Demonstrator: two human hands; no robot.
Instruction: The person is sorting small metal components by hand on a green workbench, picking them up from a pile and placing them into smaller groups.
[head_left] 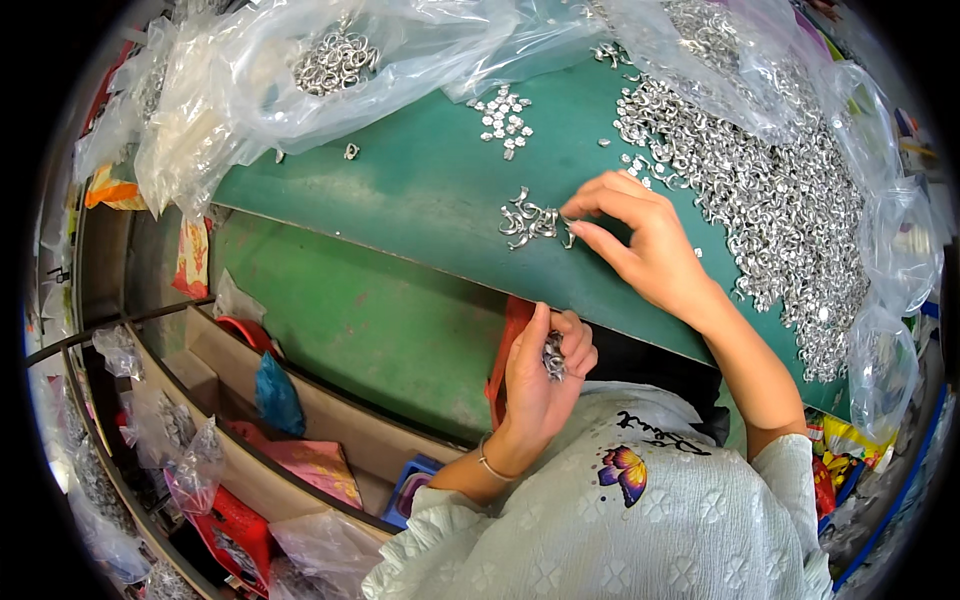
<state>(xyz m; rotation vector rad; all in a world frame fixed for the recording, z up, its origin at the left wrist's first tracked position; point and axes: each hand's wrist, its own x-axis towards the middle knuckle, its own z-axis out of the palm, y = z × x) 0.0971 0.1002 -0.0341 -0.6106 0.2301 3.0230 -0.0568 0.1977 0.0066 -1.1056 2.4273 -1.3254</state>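
Observation:
My left hand [540,380] is curled just off the table's near edge, cupping several small shiny silver metal pieces [554,357]. Over the green table [400,165], my right hand [645,240] pinches a small curved metal piece [569,236] between thumb and fingertips. Right beside those fingertips lies a small cluster of curved metal pieces [520,222]. Farther back sits a loose group of small, flatter silver pieces [506,118]. A large heap of curved silver pieces [770,210] spreads over the table's right side, partly under clear plastic.
Clear plastic bags [420,55] cover the far table edge, one around a pile of metal rings [337,62]. One stray piece [351,151] lies near them. At lower left stands a compartmented shelf [330,455] with a blue bag [278,395] and a red container [230,530].

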